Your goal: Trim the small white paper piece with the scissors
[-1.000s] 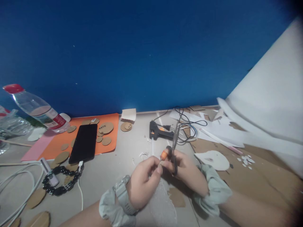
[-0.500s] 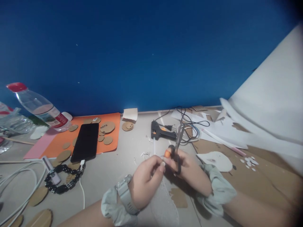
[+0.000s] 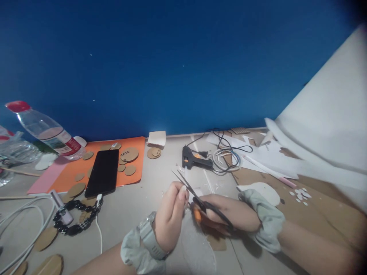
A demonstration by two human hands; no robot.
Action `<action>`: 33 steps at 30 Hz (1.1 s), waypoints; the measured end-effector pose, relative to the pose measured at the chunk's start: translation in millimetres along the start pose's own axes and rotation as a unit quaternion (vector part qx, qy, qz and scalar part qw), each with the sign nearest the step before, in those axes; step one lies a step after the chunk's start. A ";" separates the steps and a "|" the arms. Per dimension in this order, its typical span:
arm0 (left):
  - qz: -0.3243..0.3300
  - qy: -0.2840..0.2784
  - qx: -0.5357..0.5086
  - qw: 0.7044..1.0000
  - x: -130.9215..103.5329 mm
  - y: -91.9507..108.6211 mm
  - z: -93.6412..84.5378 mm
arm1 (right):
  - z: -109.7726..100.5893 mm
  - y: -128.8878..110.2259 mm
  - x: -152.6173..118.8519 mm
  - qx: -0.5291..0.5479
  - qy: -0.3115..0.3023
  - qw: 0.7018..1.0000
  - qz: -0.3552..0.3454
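Deep blue wall [image 3: 172, 65] is seen behind a grey tabletop [image 3: 155, 179] strewn with craft scraps. Near the front edge, black scissors [image 3: 200, 200] with an orange grip are held in the right hand [image 3: 226, 214], whose fingers are curled shut through the handles; the blades are slightly parted and point up and left. Just beside them, the left hand [image 3: 172, 217] is raised with its fingers pinched narrowly together at the blades; whatever is pinched is too small to be made out. A watch [image 3: 149, 236] and a pale scrunchie [image 3: 132, 254] are worn on the left wrist. Toward the back edge a black glue gun [image 3: 195, 162] lies beside coiled cables [image 3: 228, 158]. An orange sheet [image 3: 134, 168] at the back left carries a black phone [image 3: 102, 172] and brown cardboard discs [image 3: 129, 154]. A plastic bottle [image 3: 46, 131] with a red cap lies tilted at the far left, and white foam sheets [image 3: 323, 126] are piled at the right edge.
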State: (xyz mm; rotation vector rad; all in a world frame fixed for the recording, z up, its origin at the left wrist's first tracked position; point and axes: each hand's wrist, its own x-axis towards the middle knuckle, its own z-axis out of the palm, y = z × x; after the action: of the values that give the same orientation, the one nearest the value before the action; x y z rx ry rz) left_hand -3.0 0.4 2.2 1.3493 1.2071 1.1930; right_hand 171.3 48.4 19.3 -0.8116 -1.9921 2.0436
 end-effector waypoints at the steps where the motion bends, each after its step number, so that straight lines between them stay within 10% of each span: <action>1: 0.003 -0.001 0.010 1.000 -0.5 0.1 0.1 | -0.5 -1.6 -0.7 -0.018 0.008 1.000 -0.001; 17: -0.014 -0.009 0.125 0.992 6.2 2.9 0.6 | -12.5 -8.6 0.7 -0.237 0.063 0.969 0.012; 33: 0.003 -0.011 0.131 0.991 6.9 3.5 -0.8 | -17.2 -12.7 1.1 -0.218 -0.021 0.975 0.032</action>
State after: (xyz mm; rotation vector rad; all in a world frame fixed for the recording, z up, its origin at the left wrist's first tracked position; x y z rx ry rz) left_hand -3.2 7.0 6.3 1.5552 1.3818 1.0477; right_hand 175.7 65.0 32.0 -0.9230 -2.5147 1.6810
